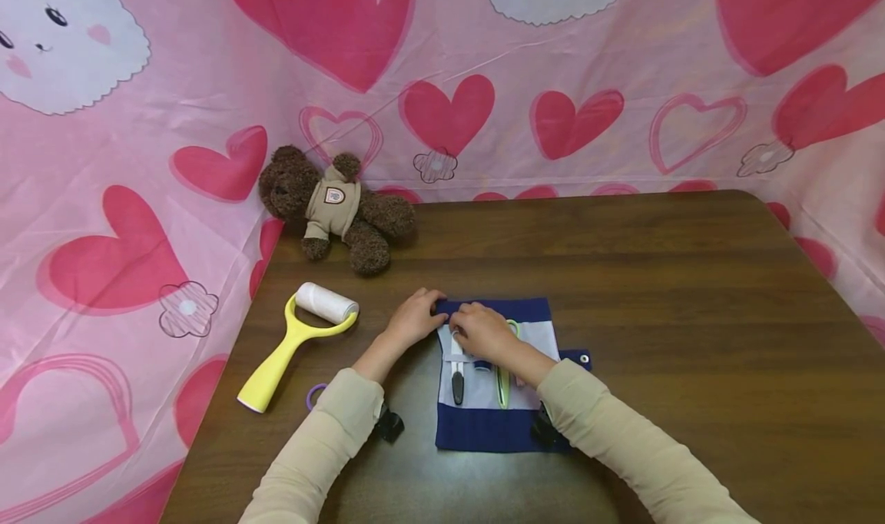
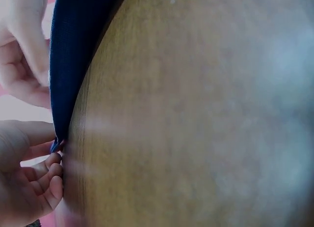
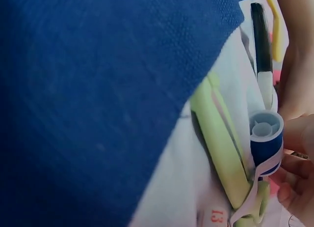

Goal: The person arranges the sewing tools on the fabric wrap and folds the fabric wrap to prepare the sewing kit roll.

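Note:
A navy and white cloth sewing kit point(image 1: 494, 430) lies unfolded on the table. My left hand point(image 1: 415, 318) pinches its far left corner, as the left wrist view shows at the cloth edge point(image 2: 73, 55). My right hand point(image 1: 487, 333) is over the kit's upper part, fingers bent near the top of a black-handled tool point(image 1: 458, 386) with a white end. What its fingertips touch is hidden. Beside these fingers a blue thread spool point(image 3: 267, 148) sits under an elastic band. Next to the spool lies a pale green tool point(image 3: 221, 148), with a white item point(image 3: 214, 214) marked 13 below.
Left of the kit lies a yellow lint roller point(image 1: 290, 339). A purple ring point(image 1: 314, 396) shows partly beside the left sleeve. At the back left of the wooden table point(image 1: 691, 316) a brown teddy bear point(image 1: 335, 205) lies against the pink heart-patterned cloth. A snap strap point(image 1: 577, 359) sticks out at the right.

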`<action>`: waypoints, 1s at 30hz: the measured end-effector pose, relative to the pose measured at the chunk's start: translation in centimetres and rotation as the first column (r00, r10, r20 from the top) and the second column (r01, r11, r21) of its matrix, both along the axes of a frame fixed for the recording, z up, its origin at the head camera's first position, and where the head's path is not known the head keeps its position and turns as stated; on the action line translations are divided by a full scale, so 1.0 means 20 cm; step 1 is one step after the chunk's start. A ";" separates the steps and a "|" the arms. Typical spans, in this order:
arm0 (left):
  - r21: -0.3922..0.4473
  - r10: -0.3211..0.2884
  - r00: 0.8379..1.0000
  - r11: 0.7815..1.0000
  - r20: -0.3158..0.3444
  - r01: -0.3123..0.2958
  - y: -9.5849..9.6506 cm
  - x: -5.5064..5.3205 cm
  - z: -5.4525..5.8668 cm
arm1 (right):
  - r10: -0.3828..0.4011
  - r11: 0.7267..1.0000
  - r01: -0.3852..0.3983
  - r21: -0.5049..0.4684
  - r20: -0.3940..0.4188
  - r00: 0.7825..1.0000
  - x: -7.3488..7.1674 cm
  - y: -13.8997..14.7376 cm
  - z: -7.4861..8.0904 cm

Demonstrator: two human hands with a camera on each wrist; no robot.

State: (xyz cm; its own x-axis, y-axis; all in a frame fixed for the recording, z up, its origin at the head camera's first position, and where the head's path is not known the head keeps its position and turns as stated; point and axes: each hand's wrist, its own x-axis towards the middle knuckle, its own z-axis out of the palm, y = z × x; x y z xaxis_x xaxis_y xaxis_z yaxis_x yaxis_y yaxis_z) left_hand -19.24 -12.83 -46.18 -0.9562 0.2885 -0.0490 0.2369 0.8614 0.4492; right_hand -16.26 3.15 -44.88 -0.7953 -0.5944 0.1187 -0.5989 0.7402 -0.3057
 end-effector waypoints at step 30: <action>-0.559 -0.693 0.708 0.643 -0.134 0.523 0.12 -0.20 0.23 | 0.481 0.875 -0.479 0.064 -0.229 0.847 0.53 0.09 -0.06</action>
